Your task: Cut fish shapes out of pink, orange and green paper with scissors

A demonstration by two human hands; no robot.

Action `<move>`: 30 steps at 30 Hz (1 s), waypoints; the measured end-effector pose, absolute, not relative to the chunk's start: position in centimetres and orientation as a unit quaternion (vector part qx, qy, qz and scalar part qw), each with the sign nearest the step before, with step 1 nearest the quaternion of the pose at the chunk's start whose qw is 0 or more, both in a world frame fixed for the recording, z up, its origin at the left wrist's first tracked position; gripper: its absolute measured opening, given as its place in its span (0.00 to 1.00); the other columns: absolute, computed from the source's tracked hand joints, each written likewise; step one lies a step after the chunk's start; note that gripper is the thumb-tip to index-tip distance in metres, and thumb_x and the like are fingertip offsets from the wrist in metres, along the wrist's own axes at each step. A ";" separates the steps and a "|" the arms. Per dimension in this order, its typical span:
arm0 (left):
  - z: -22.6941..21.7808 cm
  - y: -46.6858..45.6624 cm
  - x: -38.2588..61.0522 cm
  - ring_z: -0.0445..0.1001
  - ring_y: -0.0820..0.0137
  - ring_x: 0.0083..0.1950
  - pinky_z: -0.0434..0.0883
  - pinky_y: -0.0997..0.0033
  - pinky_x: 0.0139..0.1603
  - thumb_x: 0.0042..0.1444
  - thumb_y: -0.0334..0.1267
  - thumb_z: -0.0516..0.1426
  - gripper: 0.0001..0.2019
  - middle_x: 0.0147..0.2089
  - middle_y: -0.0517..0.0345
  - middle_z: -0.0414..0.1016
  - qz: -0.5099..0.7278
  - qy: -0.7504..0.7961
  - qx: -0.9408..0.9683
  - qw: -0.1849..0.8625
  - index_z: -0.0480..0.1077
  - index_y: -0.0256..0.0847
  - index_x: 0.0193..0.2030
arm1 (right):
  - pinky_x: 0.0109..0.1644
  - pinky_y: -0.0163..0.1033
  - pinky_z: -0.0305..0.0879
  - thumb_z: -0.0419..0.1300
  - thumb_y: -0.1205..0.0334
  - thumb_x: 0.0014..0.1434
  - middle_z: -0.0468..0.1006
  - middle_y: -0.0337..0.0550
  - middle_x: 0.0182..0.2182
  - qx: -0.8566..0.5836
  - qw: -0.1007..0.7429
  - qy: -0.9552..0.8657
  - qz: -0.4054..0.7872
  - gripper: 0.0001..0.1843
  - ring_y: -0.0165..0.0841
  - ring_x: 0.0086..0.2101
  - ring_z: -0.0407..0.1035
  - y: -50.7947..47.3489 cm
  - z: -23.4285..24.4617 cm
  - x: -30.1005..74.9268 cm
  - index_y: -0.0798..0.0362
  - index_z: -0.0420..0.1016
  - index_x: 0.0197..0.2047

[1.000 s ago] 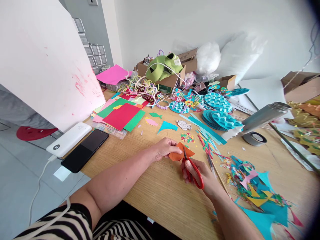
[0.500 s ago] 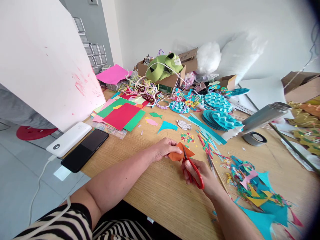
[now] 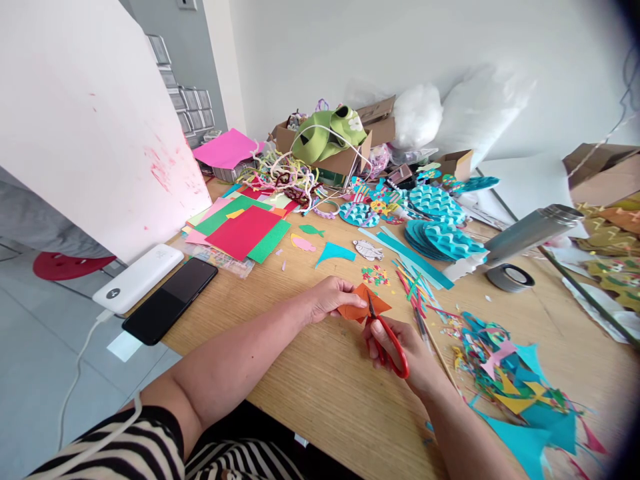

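Little changes from a moment ago: your left hand (image 3: 327,298) still pinches the orange paper (image 3: 361,308) just above the table's near middle. Your right hand (image 3: 403,348) stays closed through the red-handled scissors (image 3: 391,341), blades into the paper's right edge.

Surface: wooden table (image 3: 320,387) with a white board (image 3: 85,127) leaning at its left. On it lie coloured sheets (image 3: 243,231), a scrap pile (image 3: 510,380), a steel flask (image 3: 530,230), a power bank (image 3: 137,278) and a phone (image 3: 170,300).

The blade tips are hard to make out against the paper. Your right forearm is cut off at the bottom edge.
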State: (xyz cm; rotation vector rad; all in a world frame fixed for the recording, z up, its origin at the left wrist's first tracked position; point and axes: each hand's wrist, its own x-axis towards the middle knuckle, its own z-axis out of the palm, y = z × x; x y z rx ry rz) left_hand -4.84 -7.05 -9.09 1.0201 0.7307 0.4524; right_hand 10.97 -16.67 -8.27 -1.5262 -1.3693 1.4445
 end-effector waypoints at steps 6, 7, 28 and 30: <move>-9.2 -7.1 -4.8 0.68 0.76 0.25 0.58 0.77 0.27 0.35 0.42 0.66 0.16 0.25 0.60 0.73 0.218 0.339 0.453 0.795 0.74 0.35 0.31 | 0.19 0.32 0.53 0.60 0.31 0.50 0.71 0.38 0.17 -0.574 0.317 -0.518 0.549 0.30 0.28 0.16 0.64 -16.7 -7.9 10.8 0.52 0.64 0.24; -9.2 -7.1 -4.8 0.70 0.75 0.27 0.60 0.76 0.28 0.35 0.42 0.65 0.15 0.26 0.59 0.75 0.217 0.336 0.451 0.798 0.74 0.35 0.31 | 0.19 0.32 0.54 0.60 0.30 0.49 0.71 0.38 0.17 -0.575 0.316 -0.517 0.550 0.30 0.28 0.16 0.64 -16.7 -7.8 10.8 0.52 0.64 0.24; -9.2 -6.9 -5.0 0.75 0.71 0.32 0.66 0.72 0.39 0.36 0.40 0.64 0.15 0.28 0.58 0.77 0.195 0.320 0.453 0.809 0.74 0.36 0.32 | 0.21 0.32 0.53 0.58 0.32 0.54 0.71 0.40 0.18 -0.544 0.307 -0.536 0.568 0.30 0.28 0.18 0.64 -16.7 -7.9 11.0 0.54 0.65 0.24; -9.2 -6.8 -5.0 0.75 0.71 0.31 0.66 0.71 0.39 0.35 0.41 0.64 0.15 0.27 0.58 0.77 0.193 0.319 0.452 0.810 0.74 0.36 0.32 | 0.21 0.32 0.53 0.59 0.33 0.53 0.71 0.39 0.18 -0.545 0.311 -0.533 0.568 0.29 0.28 0.18 0.64 -16.7 -7.8 10.9 0.54 0.65 0.24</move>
